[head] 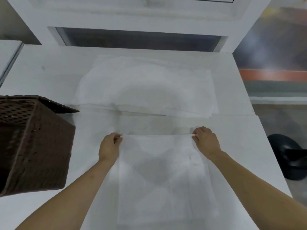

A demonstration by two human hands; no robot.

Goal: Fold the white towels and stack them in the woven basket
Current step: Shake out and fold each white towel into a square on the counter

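We find no brand, label or writing that can be read on anything here.

Our left hand (110, 145) is stretched forward over the table (41, 75), palm down, and its thumb and fingers pinch the far left corner of the towel (164, 171). Our right hand (206, 140) has the same pose on the other side, and its curled fingers pinch the far right corner. Both forearms are bare and come from the lower edge toward the middle, the left one from the lower left and the right one from the lower right. The two hands are at the same height, and the far edge of the towel makes a straight line between them.

The towel lies flat on the table directly in front of us, and its near part reaches almost to the lower edge of the view. Behind it, further on the table, lies a pile (146, 87) of other white towels. The basket (33, 141), dark brown and woven, stands on the left of the table, beside our left arm but apart from it. A black object (285, 155) is seen lower, past the right edge of the table; we cannot tell what it is.
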